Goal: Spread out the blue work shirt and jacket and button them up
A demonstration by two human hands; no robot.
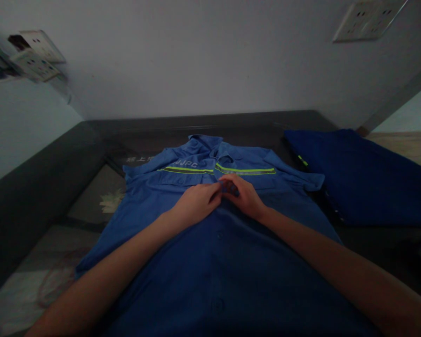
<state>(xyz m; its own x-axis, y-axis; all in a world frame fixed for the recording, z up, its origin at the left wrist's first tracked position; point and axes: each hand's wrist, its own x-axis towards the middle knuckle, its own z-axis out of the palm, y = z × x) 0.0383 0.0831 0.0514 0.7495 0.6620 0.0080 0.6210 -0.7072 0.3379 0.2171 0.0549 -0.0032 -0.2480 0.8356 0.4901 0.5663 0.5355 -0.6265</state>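
Observation:
A blue short-sleeved work shirt [182, 252] lies spread out, front side up, its collar pointing away from me. Yellow-green and grey reflective strips cross its chest, and pale letters show above the left one. My left hand [200, 200] pinches the front placket at chest height. Close beside it, my right hand [243, 194] has thumb and fingertips closed on the same front edge. Whatever button lies between the fingertips is hidden. Lower down the placket, a button [220, 235] and another button [218, 305] are visible.
A folded dark blue garment [368, 178] lies to the right of the shirt. The dark surface [196, 122] has a raised edge against the wall. Wall sockets [366, 19] are at upper right, and more sockets [35, 64] at upper left.

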